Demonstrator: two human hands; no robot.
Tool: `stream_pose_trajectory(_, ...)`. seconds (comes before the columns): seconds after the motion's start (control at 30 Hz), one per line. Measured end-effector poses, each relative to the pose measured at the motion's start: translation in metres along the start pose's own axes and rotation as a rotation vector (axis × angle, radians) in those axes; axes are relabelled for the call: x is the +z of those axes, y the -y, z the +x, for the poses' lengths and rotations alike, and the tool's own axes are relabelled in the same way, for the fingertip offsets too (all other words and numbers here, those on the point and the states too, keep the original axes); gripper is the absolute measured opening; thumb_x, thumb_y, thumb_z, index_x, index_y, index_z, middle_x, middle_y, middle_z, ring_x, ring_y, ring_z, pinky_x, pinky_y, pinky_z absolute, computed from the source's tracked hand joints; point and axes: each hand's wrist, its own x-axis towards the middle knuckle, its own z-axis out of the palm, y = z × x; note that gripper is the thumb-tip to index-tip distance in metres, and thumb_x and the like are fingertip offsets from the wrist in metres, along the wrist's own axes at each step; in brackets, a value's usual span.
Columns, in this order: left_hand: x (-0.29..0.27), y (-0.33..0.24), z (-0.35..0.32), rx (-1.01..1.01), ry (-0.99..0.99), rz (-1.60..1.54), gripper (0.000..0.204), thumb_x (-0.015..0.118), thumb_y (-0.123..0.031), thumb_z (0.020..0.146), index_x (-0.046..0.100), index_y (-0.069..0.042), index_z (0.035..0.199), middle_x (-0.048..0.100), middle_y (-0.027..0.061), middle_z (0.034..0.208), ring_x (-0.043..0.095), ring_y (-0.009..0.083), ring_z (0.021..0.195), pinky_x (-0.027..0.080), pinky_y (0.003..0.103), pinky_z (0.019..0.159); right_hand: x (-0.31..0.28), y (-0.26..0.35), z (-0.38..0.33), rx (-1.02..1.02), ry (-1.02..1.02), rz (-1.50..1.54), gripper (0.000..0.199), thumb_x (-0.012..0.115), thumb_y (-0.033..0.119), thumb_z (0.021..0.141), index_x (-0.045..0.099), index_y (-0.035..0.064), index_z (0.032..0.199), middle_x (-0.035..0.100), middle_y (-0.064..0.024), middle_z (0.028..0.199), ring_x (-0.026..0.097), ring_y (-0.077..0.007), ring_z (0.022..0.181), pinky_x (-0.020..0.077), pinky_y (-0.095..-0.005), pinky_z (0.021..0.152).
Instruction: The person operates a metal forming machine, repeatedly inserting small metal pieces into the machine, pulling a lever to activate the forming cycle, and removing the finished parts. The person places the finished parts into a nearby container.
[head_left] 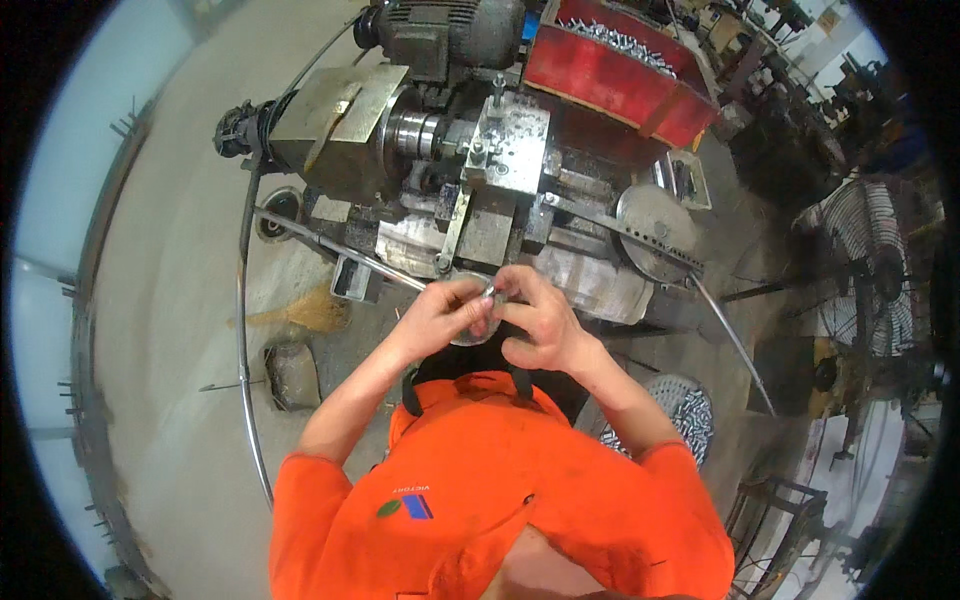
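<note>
Small metal part (489,294) sits pinched between your two hands, just near of the grey lathe (470,150). Your left hand (445,312) curls its fingers around it from the left; your right hand (535,320) closes on it from the right. A red tray (600,75) of metal pieces stands far right.

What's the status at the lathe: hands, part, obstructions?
Left hand and right hand both pinching a small metal part. Held above the lathe. Nothing between them.
</note>
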Motion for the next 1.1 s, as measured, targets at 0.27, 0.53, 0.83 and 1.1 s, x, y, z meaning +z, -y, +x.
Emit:
stream_pose_trajectory(0.27,-0.018,-0.020,0.003,-0.159,0.273,0.015,0.031,0.052,-0.024,0.090,0.060,0.002,0.074,0.061,0.0060,0.062,0.060,0.0131,0.057,0.046,0.025,0.053,-0.008,-0.005,0.009,-0.247,0.326,-0.229,0.022,0.061,0.013,0.047,0.059,0.0013,0.067,0.057,-0.0109,0.093,0.054,-0.0255,0.080,0.0476,-0.0339,0.066)
stream_pose_trajectory(0.53,-0.047,-0.019,0.002,-0.078,0.124,-0.129,0.028,0.053,-0.023,0.089,0.061,0.002,0.080,0.060,0.0060,0.065,0.059,0.0138,0.054,0.047,0.027,0.051,-0.010,-0.010,0.051,-0.222,0.402,-0.382,0.029,0.064,0.016,0.049,0.065,0.0050,0.076,0.058,-0.0107,0.093,0.055,-0.0276,0.080,0.0465,-0.0370,0.067)
stream_pose_trajectory(0.83,-0.196,-0.022,-0.122,-0.230,-0.820,0.949,0.026,0.053,-0.009,0.080,0.060,-0.003,0.105,0.063,0.0159,0.076,0.061,0.0281,0.062,0.048,0.034,0.061,0.004,-0.107,0.176,0.145,0.430,-0.830,0.024,0.061,0.021,0.055,0.067,0.0032,0.070,0.062,-0.0151,0.084,0.055,-0.0311,0.085,0.0461,-0.0397,0.075)
stream_pose_trajectory(1.1,-0.186,0.048,-0.229,-0.590,-0.853,0.762,0.037,0.063,-0.022,0.079,0.058,0.000,0.108,0.062,0.0194,0.075,0.062,0.0333,0.074,0.047,0.042,0.068,0.034,-0.148,0.188,0.317,0.374,-0.616,0.020,0.060,0.016,0.055,0.069,0.0060,0.070,0.062,-0.0223,0.075,0.059,-0.0356,0.083,0.0501,-0.0394,0.076)
